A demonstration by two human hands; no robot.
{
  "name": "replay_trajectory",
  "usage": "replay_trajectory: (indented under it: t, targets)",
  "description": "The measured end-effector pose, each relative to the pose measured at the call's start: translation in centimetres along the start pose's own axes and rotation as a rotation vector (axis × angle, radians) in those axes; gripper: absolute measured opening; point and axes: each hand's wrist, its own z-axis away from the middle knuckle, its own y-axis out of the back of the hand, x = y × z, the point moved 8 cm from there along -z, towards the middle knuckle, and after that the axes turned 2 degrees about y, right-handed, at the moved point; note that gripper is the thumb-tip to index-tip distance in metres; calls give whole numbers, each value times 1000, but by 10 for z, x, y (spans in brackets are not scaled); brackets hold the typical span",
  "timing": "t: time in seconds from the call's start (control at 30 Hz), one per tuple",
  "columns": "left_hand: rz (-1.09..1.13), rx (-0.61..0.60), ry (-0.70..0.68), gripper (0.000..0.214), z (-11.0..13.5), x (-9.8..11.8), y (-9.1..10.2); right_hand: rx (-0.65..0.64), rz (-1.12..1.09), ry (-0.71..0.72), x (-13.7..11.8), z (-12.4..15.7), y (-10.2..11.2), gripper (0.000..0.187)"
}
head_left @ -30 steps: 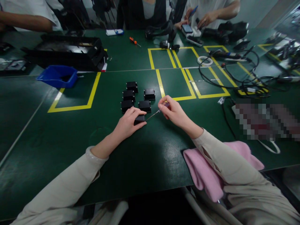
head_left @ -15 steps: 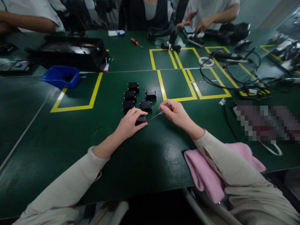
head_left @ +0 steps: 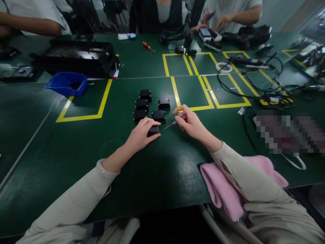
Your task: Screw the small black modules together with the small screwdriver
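Observation:
Thumb and fingers of my left hand (head_left: 141, 135) grip a small black box (head_left: 153, 130) on the green table, covering part of it. My right hand (head_left: 189, 122) holds a screwdriver (head_left: 184, 117) by its dark handle. Its thin shaft slants down to the left, and the tip meets the right end of the box. Just beyond my left hand stand several similar black boxes with bright screws at their sides: one at the near left (head_left: 139, 116), one beside it (head_left: 158, 116), and one farther right (head_left: 164, 103).
A blue scoop-shaped bin (head_left: 67, 84) and black trays (head_left: 76, 64) lie at the left. An orange screwdriver (head_left: 146, 45) rests farther back. Coiled cables (head_left: 273, 88) spread at the right, with a pink cloth (head_left: 223, 186) under my right forearm. People sit across the table.
The fingers of my right hand have shifted slightly on the screwdriver handle, with the forefinger lifted a little. The box and my left hand stay in place.

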Motion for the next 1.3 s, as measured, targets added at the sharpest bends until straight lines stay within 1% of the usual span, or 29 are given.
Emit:
replay_trajectory:
  t: [0.1, 0.2, 0.37, 0.6, 0.73, 0.97, 1.1, 1.23, 1.3]
  targets:
    - [6, -5, 2, 35, 0, 0, 0, 5, -7, -7, 0, 0, 0, 11]
    - [5, -15, 13, 35, 0, -1, 0, 13, 6, -19, 0, 0, 1, 18]
    - [5, -25, 4, 36, 1, 0, 0, -9, -20, 7, -3, 0, -2, 9]
    - [-3, -32, -13, 37, 1, 2, 1, -11, -44, -34, 1, 0, -3, 18]
    - [1, -30, -2, 37, 1, 1, 1, -17, -67, 9, -3, 1, -3, 11]
    - [-2, -27, -5, 37, 1, 3, 1, 17, -16, -2, 1, 0, -1, 19]
    - [-15, -41, 11, 38, 1, 2, 0, 8, -43, 29, -1, 0, -2, 11]
    - [-15, -40, 11, 38, 0, 2, 1, 18, -52, 15, 0, 0, -1, 12]
    - [-11, -35, 6, 38, 0, 2, 1, 18, -23, 3, 1, 0, 0, 17]
